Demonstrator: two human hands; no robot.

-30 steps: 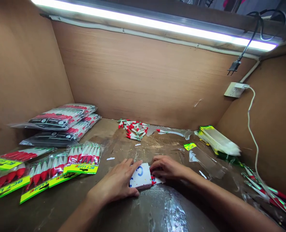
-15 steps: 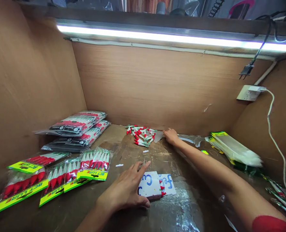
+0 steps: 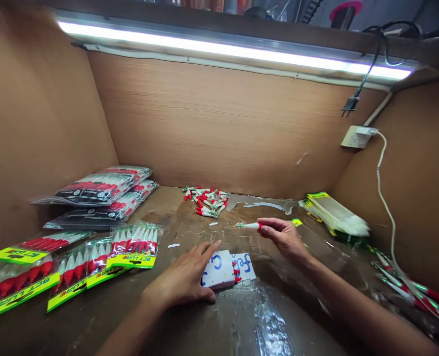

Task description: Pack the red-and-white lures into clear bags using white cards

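Note:
My right hand pinches a red-and-white fishing lure by its red end, its green-wired hook end pointing left. Under it to the left lies a small white paper box with blue handwriting, red lure tips showing at its right end. My left hand curves round the box's left end, thumb along the front and fingers behind. A white card with blue writing sits partly behind the box. Against the back wall is a loose heap of similar lures.
Filled lure packs with yellow headers lie at left, before stacked bags of lures. To the right are clear yellow-topped sleeves and more lures. A white cable hangs from the wall socket. Paper scraps dot the table.
My right hand has come back from beside the heap at the rear wall and now holds one lure above the table. My left hand stays at the box. The view has shifted slightly.

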